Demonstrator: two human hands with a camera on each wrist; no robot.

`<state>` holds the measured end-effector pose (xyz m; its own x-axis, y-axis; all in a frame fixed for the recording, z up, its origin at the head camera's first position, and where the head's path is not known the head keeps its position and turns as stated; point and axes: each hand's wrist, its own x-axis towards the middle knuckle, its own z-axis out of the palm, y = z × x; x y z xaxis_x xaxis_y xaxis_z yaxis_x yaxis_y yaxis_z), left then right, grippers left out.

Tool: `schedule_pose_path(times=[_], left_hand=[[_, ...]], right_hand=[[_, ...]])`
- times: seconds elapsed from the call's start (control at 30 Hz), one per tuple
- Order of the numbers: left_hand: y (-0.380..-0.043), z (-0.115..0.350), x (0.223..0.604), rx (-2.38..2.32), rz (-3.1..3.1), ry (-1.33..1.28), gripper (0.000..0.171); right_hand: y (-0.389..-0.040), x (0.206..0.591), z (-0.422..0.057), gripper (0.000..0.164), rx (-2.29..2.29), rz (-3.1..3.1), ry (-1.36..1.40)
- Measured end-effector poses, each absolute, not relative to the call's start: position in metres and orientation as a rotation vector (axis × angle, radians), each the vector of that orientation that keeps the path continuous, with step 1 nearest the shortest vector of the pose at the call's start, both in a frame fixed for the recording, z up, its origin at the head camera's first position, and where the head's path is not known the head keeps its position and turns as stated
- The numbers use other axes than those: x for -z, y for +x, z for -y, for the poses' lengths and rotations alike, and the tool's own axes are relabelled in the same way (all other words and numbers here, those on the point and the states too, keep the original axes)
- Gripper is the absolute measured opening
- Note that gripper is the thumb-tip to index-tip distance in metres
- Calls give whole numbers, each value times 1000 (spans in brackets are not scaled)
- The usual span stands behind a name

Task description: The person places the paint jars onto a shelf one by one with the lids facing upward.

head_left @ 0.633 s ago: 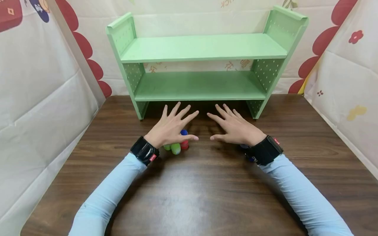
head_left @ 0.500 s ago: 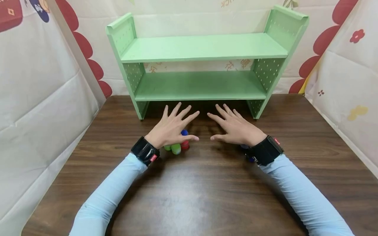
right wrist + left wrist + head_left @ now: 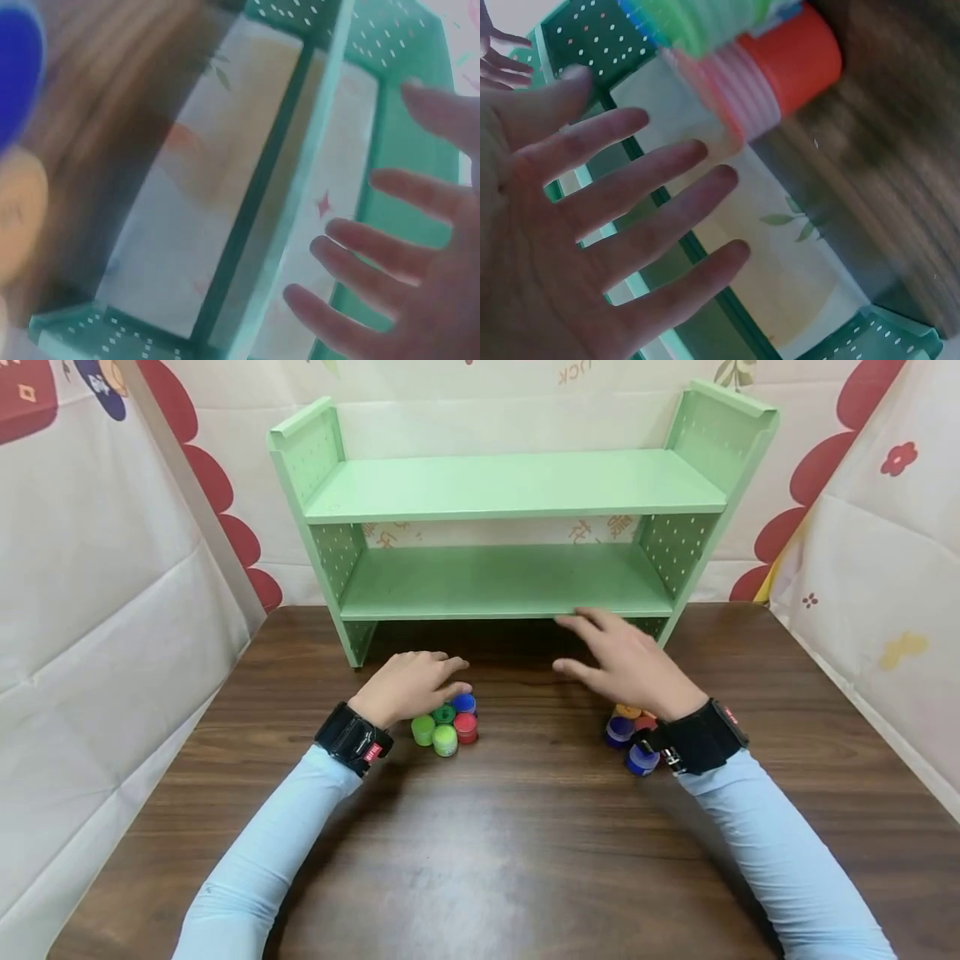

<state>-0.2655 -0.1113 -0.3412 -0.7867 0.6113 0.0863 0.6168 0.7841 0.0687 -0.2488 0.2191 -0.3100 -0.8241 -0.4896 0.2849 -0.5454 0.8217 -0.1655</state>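
My left hand (image 3: pixel 408 687) hovers just behind and left of a cluster of small lidded tubs, its fingers relaxed and holding nothing. In that cluster are a red tub (image 3: pixel 466 727), a blue tub (image 3: pixel 465 703) and several green tubs (image 3: pixel 445 741). The left wrist view shows the fingers spread apart, with a red tub (image 3: pixel 799 64) beyond them. My right hand (image 3: pixel 633 664) is raised, fingers loosely extended, over the far side of a second cluster. Blue tubs (image 3: pixel 642 760) and an orange one (image 3: pixel 627 711) show there, partly hidden by the wrist.
A light green two-tier shelf (image 3: pixel 510 581) with perforated side panels stands at the back of the brown wooden table (image 3: pixel 480 827). White patterned cloth (image 3: pixel 127 610) hangs behind and on both sides. Black bands (image 3: pixel 354 739) circle both wrists.
My left hand has drawn back slightly left and its fingers have come closer together. The right hand has lifted and shifted right. More of both tub clusters now shows.
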Motion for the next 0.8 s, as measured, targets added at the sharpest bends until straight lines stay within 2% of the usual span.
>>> schedule_pose_path(times=[0.1, 0.4, 0.53, 0.8], left_hand=[[-267, 117, 339, 172, 2970, -992, 43], [-269, 125, 333, 333, 3109, -1010, 22], [-272, 126, 334, 377, 3119, -994, 19], [-276, 129, 344, 390, 3121, -952, 24]], right_hand=[[-250, 300, -230, 60, -432, 2690, 698], [-262, 288, -273, 41, -753, 2500, 384], [-271, 293, -285, 36, -879, 2408, 203], [-276, 302, -304, 23, -951, 2338, -89]])
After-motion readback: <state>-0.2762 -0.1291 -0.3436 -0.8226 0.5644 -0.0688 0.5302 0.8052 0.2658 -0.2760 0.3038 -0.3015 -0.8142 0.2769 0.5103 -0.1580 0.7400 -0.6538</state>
